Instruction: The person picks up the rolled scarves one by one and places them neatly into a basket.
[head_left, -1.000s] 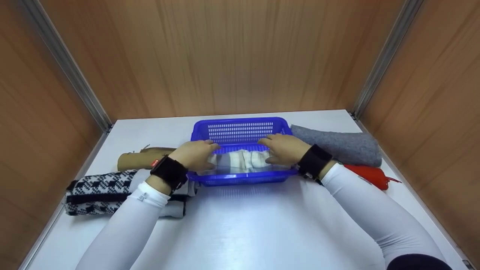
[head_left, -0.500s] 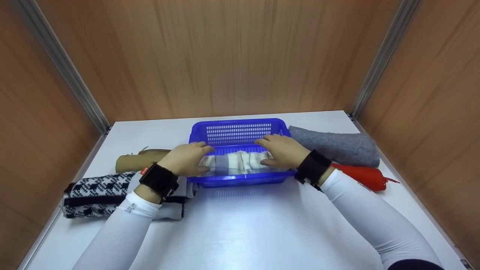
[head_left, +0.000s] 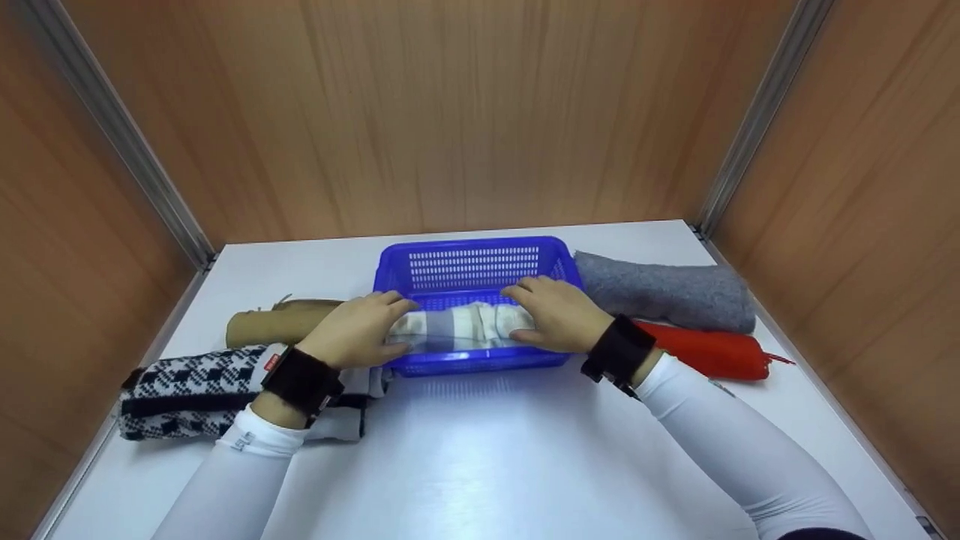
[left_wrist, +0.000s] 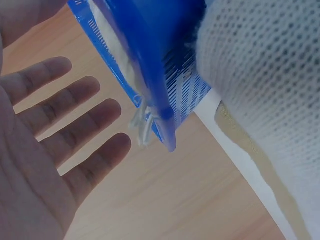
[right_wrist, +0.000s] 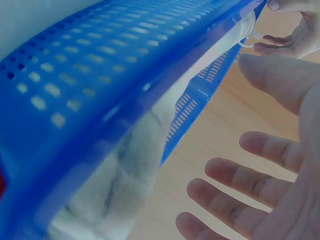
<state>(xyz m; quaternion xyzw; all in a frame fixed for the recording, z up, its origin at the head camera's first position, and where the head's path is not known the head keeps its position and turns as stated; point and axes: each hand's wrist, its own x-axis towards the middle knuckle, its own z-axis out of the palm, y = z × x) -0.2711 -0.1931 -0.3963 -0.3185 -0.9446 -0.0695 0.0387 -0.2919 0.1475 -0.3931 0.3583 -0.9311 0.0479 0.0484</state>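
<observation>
In the head view a blue plastic basket (head_left: 480, 367) stands at the middle of the table. Along its near side lies a rolled cloth striped in white, cream and grey (head_left: 465, 322), like a scarf. My left hand (head_left: 360, 330) is over the basket's left end, and the left wrist view shows its fingers straight, spread and holding nothing. Over the right end hovers my right hand (head_left: 562, 315); in the right wrist view its fingers are extended, palm bare, beside the basket rim (right_wrist: 145, 87). White tassels (left_wrist: 142, 122) hang at one end of the striped roll in the left wrist view.
Left of the basket lie a tan roll (head_left: 274, 326) and a black-and-white patterned roll (head_left: 195, 390) with pale grey parts. A grey felt-like roll (head_left: 667, 292) and a red roll (head_left: 712, 352) are on the right. Wooden panels (head_left: 465, 112) enclose the white table (head_left: 465, 465).
My left hand has drawn outward to the left and toward me. The right hand has come slightly toward me. More of the striped roll shows between them; it stays in the basket.
</observation>
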